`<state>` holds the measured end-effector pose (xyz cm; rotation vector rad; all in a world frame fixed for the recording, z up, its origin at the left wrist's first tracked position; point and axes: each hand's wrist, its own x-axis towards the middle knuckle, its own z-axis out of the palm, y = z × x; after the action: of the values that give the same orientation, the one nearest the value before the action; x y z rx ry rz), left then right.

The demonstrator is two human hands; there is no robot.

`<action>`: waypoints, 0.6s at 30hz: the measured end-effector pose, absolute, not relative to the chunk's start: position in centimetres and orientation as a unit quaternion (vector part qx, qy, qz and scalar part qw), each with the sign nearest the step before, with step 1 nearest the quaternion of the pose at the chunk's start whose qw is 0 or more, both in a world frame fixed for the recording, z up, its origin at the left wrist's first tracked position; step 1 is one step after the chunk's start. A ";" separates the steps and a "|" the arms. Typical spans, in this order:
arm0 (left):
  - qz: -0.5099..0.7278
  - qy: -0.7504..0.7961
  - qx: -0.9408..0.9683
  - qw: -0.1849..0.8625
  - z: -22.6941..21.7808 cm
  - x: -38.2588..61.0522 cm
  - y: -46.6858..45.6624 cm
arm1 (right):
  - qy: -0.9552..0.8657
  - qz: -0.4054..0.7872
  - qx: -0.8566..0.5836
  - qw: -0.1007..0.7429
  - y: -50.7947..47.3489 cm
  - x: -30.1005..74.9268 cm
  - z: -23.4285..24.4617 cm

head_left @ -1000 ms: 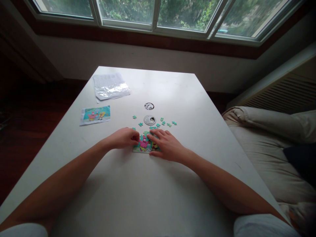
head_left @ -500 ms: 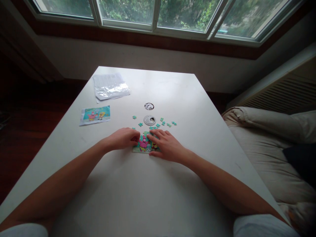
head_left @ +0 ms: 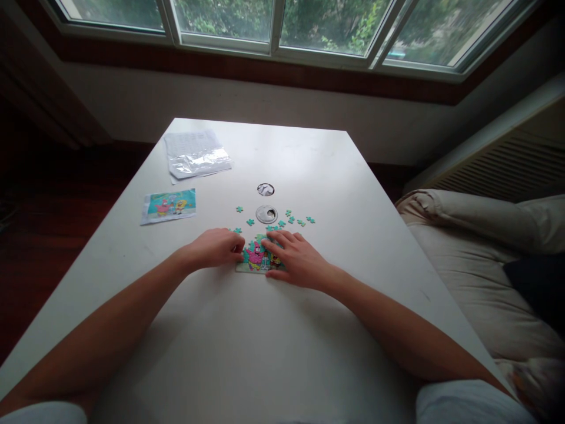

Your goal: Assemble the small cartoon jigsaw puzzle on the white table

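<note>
Puzzle (head_left: 255, 257): lay on the worktop (head_left: 265, 341). Left hand (head_left: 219, 246): curled inward at the puzzle's left edge; its hold could not be told. Right hand (head_left: 298, 257): rested palm-down, spread, over the puzzle's right part. Pieces (head_left: 292, 219): lay beyond the puzzle.

Incomplete flat puzzle (head_left: 255, 257); loose pieces (head_left: 250, 222) beyond

The right grip (head_left: 300, 259) covers the puzzle's (head_left: 254, 257) right part; whether the left grip (head_left: 219, 247) pinches anything cannot be told. The top edge cuts the window (head_left: 326, 23), the bottom edge the bench (head_left: 260, 341).
</note>
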<state>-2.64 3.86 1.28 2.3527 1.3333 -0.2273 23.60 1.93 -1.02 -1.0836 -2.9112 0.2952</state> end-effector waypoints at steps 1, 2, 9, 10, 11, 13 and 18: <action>-0.089 0.480 0.848 0.205 1.4 -2.6 3.8 | -0.933 0.093 -0.346 0.012 1.9 23.6 -1.0; -0.095 0.479 0.850 0.199 1.5 -2.5 3.8 | -0.934 0.092 -0.346 0.015 1.9 23.6 -1.1; -0.108 0.434 0.884 0.134 2.4 -1.7 2.8 | -0.936 0.083 -0.339 0.032 2.0 23.7 -1.4; -0.103 0.419 0.894 0.123 2.5 -1.6 2.6 | -0.937 0.083 -0.339 0.033 2.0 23.7 -1.3; -0.098 0.405 0.902 0.114 2.6 -1.6 2.5 | -0.937 0.084 -0.338 0.035 2.0 23.6 -1.3; -0.084 0.387 0.913 0.103 2.8 -1.8 1.9 | -0.937 0.084 -0.338 0.037 2.0 23.6 -1.2; -0.041 0.384 0.920 0.064 2.1 -2.9 -1.1 | -0.938 0.085 -0.332 0.054 1.9 23.6 -1.4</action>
<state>-2.95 -1.13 2.08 2.7796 1.1596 -0.1231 23.56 1.88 -1.41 -1.0083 -2.8495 0.2585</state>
